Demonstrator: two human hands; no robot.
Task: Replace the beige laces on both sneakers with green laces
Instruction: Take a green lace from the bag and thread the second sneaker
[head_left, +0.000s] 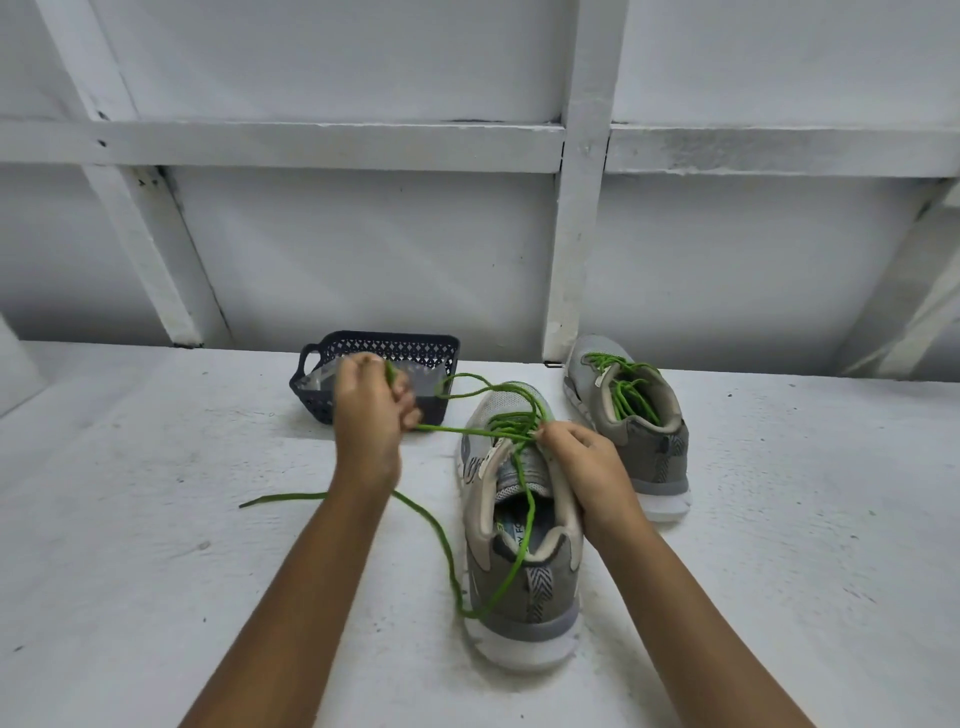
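Left hand (370, 415) pinching green lace (457, 427) taut leftward to draw slack through; right hand (587, 467) clasping near sneaker (524, 525) collar, steadying it on bench (156, 519).

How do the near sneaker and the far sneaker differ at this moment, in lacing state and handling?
The near sneaker is held at its collar by the right hand, while the far sneaker stands untouched. The near sneaker's green lace trails loose across the table, one strand pulled sideways by the left hand; the far sneaker's green lace ends are tucked inside it. Both are grey with white soles, toes pointing away.
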